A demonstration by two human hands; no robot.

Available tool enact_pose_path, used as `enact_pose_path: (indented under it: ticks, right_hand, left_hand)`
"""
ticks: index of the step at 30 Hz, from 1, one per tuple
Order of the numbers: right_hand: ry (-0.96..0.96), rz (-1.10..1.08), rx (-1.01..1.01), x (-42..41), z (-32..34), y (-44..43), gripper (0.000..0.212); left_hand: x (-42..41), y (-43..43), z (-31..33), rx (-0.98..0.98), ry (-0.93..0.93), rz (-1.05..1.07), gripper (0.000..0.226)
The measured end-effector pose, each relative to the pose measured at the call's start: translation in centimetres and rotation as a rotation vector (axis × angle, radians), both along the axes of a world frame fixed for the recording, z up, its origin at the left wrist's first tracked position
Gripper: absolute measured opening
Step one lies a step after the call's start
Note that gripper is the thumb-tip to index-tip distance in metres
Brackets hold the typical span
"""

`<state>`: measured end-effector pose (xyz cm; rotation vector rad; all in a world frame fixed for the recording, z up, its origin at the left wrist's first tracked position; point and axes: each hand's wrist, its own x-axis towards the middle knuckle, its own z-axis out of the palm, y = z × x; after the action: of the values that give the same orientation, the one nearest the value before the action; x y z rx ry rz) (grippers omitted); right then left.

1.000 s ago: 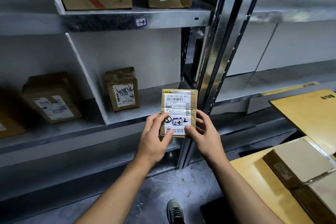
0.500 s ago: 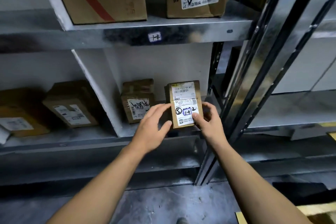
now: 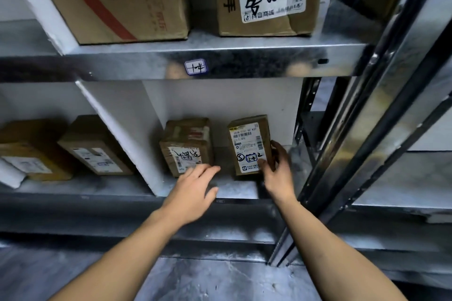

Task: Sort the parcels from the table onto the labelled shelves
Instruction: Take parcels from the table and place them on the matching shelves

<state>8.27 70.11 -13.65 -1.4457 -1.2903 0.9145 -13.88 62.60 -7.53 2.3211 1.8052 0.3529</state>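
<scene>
The small brown cardboard parcel (image 3: 247, 144) is stood on end on the grey metal shelf (image 3: 234, 190), long axis vertical, white label faced outward, just beside a taped brown box (image 3: 188, 144), and is pinched at one edge by the right hand (image 3: 278, 176), while nothing is held by the loosely spread left hand (image 3: 193, 193).

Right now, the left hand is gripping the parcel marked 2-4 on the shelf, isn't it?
Not quite: it is the right hand, not the left, that grips the parcel marked 2-4 on the shelf. The left hand is open and off that parcel. The head view shows this.
</scene>
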Motion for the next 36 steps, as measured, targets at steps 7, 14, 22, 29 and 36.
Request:
enact_pose_path:
  ticks: [7,14,22,29,36]
  right_hand:
    - [-0.150,0.037,-0.004,0.0,-2.4,0.9,0.068]
    - [-0.132,0.034,-0.076,0.1,-3.6,1.9,0.072]
    - [-0.141,0.047,-0.099,0.1,-3.8,2.3,0.068]
    - [-0.172,0.034,-0.123,0.0,-1.4,0.8,0.062]
    - [-0.773,0.109,0.019,0.6,-0.9,-7.2,0.041]
  left_hand:
    - [-0.3,0.8,-0.6,-0.070,0.247,0.020,0.052]
    - [-0.5,0.9,-1.0,-0.084,0.233,0.057,0.052]
    - [-1.2,0.7,-1.2,-0.117,0.168,0.096,0.050]
    - [-1.8,0.6,-1.0,-0.121,0.104,0.075,0.052]
    - [-0.9,-0.5,-0.4,-0.066,0.068,-0.052,0.052]
